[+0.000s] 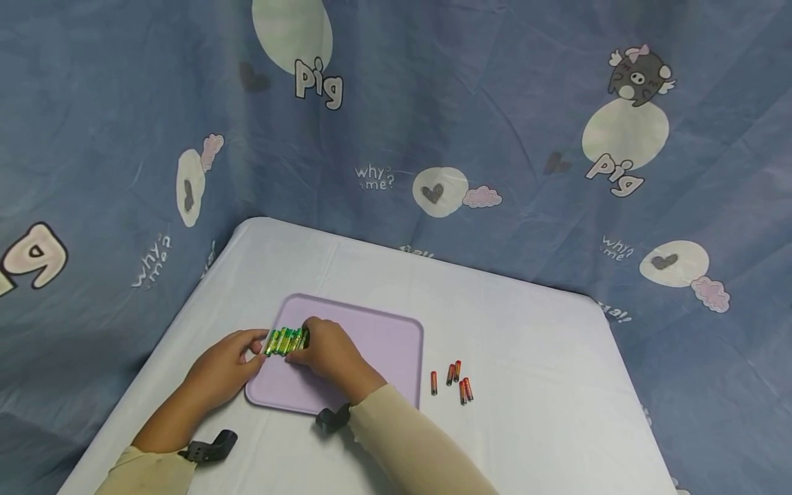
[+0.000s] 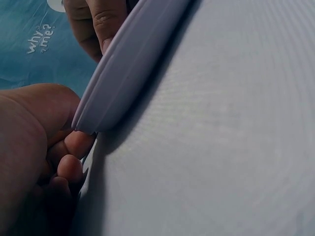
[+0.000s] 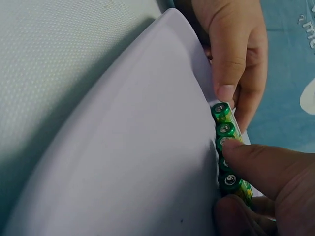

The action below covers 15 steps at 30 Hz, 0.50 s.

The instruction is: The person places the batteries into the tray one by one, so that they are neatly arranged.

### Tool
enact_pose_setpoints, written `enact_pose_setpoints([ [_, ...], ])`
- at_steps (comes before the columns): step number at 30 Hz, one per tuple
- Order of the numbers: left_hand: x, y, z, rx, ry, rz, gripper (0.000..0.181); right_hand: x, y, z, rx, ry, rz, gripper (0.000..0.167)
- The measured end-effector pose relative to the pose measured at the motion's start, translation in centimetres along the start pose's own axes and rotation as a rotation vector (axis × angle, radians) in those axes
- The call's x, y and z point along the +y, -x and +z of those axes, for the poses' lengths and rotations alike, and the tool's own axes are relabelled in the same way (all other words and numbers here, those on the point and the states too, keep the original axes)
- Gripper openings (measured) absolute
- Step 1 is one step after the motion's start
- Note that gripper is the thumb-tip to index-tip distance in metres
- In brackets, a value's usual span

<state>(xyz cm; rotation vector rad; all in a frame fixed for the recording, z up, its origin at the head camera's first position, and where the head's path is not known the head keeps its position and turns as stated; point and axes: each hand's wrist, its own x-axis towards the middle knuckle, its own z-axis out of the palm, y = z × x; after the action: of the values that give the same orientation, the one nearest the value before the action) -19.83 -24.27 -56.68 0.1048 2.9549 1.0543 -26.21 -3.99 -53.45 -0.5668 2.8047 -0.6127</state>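
Several green-and-gold batteries [image 1: 285,341] lie side by side in a row on the left part of a lilac tray [image 1: 390,344]. My right hand [image 1: 331,354] grips the right end of the row. In the right wrist view its thumb presses on the flat ends of the green batteries [image 3: 226,129], with fingers at the near end of the row. At the row's other end is my left hand [image 1: 225,368], thumb and forefinger around the tray's left rim, close to the outermost battery. The left wrist view shows its thumb against the tray rim [image 2: 113,88]; the batteries are hidden there.
Several red-and-black batteries [image 1: 451,375] lie loose on the white tablecloth [image 1: 526,344], right of the tray. A blue printed curtain [image 1: 396,124] hangs behind and along the table's sides. Each wrist wears a black strap mount [image 1: 213,447].
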Motion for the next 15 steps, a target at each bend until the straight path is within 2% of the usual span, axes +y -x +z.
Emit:
enact_pose_setpoints([
  [7,0.3,0.0,-0.1,-0.011,0.003,-0.007,0.048,0.4,0.4,-0.3,-0.01,-0.089,0.025,0.055],
  [15,0.4,0.1,-0.1,-0.005,0.002,-0.007,0.048,1.0,1.5,-1.1,-0.007,-0.113,0.043,0.075],
])
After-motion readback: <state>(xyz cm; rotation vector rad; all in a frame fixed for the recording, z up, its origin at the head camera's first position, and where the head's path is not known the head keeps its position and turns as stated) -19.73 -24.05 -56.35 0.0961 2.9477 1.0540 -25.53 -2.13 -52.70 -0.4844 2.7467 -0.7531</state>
